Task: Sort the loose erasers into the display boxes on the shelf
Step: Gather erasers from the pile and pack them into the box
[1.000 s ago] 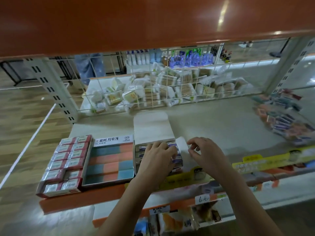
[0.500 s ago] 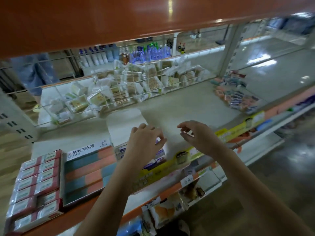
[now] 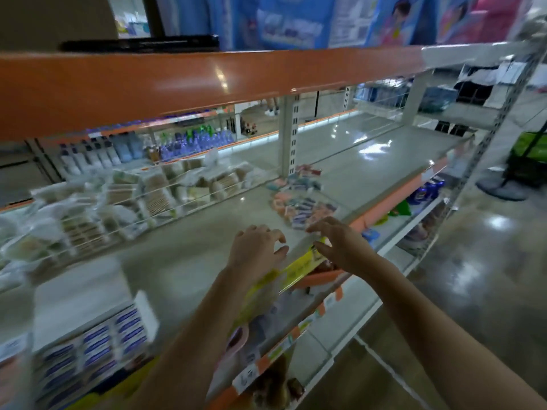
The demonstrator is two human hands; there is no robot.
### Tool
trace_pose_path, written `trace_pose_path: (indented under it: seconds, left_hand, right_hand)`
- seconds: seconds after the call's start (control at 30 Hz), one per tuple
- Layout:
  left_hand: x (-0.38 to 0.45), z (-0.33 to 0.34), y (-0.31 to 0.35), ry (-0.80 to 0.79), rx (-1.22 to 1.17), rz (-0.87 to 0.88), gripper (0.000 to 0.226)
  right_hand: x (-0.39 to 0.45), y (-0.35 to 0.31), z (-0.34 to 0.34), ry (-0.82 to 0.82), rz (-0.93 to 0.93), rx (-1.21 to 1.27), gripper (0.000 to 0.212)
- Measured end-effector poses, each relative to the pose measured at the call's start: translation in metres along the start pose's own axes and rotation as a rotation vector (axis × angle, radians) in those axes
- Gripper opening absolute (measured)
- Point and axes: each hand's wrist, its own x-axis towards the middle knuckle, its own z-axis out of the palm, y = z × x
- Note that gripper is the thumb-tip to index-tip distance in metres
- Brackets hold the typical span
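A heap of loose erasers (image 3: 299,202) in pink, blue and purple wrappers lies on the grey shelf (image 3: 189,261), right of centre. My left hand (image 3: 256,247) hovers over the shelf's front edge with loosely curled fingers and holds nothing. My right hand (image 3: 340,242) is beside it, empty, its fingertips just short of the heap. At the lower left stands an open white display box (image 3: 97,347) filled with rows of blue-labelled erasers, blurred by motion.
A wire divider (image 3: 124,208) at the back of the shelf holds in bagged cotton swabs. An orange shelf edge (image 3: 207,81) hangs overhead. Yellow price strips (image 3: 299,267) run along the front rail. Lower shelves and a glossy floor lie to the right.
Both hands have left the blue-labelled box and travelled right along the shelf toward the loose heap. The view has swung right, so the boxes now sit at the lower left.
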Motion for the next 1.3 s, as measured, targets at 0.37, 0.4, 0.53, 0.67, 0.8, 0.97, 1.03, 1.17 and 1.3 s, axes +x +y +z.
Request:
trace_pose_path:
  seconds: [0.37, 0.4, 0.53, 0.67, 0.8, 0.97, 1.03, 1.17, 1.3]
  left_hand:
    - [0.122, 0.055, 0.050, 0.000, 0.060, -0.105, 0.036]
    - [0.134, 0.057, 0.049, -0.014, 0.078, -0.119, 0.033]
    - [0.179, 0.062, 0.039, -0.039, 0.103, -0.162, 0.031]
    - [0.224, 0.070, 0.023, -0.053, 0.100, -0.185, 0.035]
    - [0.260, 0.081, 0.007, -0.012, 0.160, -0.195, 0.040]
    - [0.285, 0.096, -0.005, -0.036, 0.225, -0.211, 0.036]
    - [0.291, 0.099, -0.009, -0.057, 0.252, -0.223, 0.035]
    - [0.296, 0.104, -0.011, -0.022, 0.212, -0.251, 0.029]
    - [0.295, 0.109, -0.008, -0.002, 0.140, -0.308, 0.023]
  right_hand:
    - [0.059, 0.126, -0.017, -0.097, 0.065, -0.055, 0.034]
    - [0.070, 0.132, -0.015, -0.109, 0.072, -0.066, 0.034]
    - [0.116, 0.155, -0.004, -0.124, 0.059, -0.062, 0.033]
    - [0.163, 0.176, 0.004, -0.116, 0.108, -0.040, 0.034]
    - [0.203, 0.186, 0.012, -0.119, 0.148, -0.002, 0.042]
    - [0.235, 0.196, 0.026, -0.157, 0.167, 0.019, 0.049]
    - [0.243, 0.200, 0.031, -0.153, 0.133, 0.020, 0.047]
    - [0.254, 0.209, 0.037, -0.090, 0.050, 0.101, 0.035]
    - [0.262, 0.224, 0.034, -0.127, -0.043, 0.221, 0.022]
